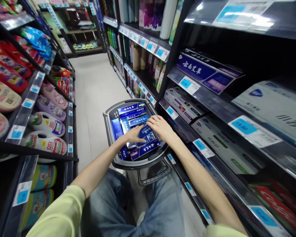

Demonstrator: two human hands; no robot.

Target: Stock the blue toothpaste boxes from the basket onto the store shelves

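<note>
One grey plastic shopping basket [128, 165] stands just beyond the person's blue denim jeans [160, 210]. In it lie at least six long, narrow, glossy deep-blue cardboard boxes [148, 148] with pale lettering, some crosswise, some lengthwise. Two bare hands reach in over them: the left hand [134, 135] with thumb and fingers parted, the right hand [160, 125] with fingers loosely extended; whether either grips a box, I cannot tell. Two white handled bottles [49, 124] lie on a shelf to the left.

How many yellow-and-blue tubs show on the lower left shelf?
2 clearly visible: a nearer tub and a farther tub, both behind the shelf's front strip. More may be hidden.
</note>
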